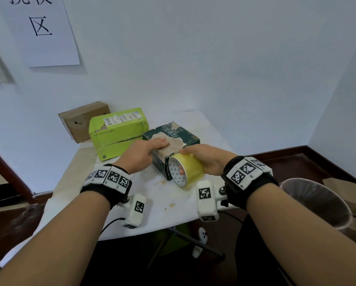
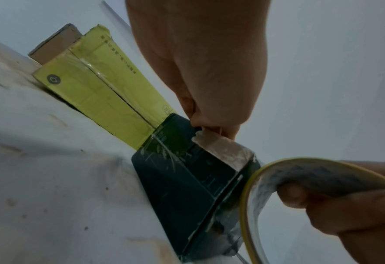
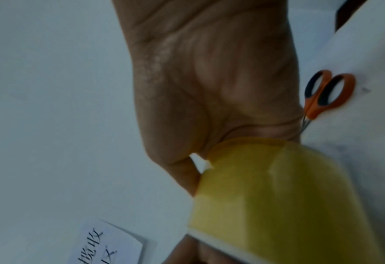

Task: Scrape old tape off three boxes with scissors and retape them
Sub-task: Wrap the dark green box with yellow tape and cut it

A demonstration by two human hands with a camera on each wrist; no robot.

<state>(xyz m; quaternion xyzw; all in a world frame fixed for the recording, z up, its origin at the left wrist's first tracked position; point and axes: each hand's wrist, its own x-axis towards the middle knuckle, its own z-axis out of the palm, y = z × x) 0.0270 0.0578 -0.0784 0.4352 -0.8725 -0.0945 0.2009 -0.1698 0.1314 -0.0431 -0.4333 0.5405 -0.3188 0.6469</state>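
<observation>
A dark green box [image 1: 188,136] with a torn, scraped top stands in the middle of the table [image 1: 86,178]. My left hand [image 1: 146,151] lies flat on its top, fingers straight, pressing down. My right hand [image 1: 206,159] grips a yellow tape roll [image 1: 186,170] at the box's near right corner, fingers inside the core. From the left wrist, the same dark box [image 2: 187,178] shows beside the tape roll [image 2: 299,171]. Behind stand a lime green box [image 1: 117,133] and a brown cardboard box [image 1: 80,120]. Orange-handled scissors [image 3: 327,92] lie on the table past my right hand [image 3: 214,85].
A bin lined with a clear bag [image 1: 315,201] stands on the floor at the right of the table. A paper sign [image 1: 41,27] hangs on the white wall at the back left. Small paper scraps [image 1: 172,205] dot the table's near part.
</observation>
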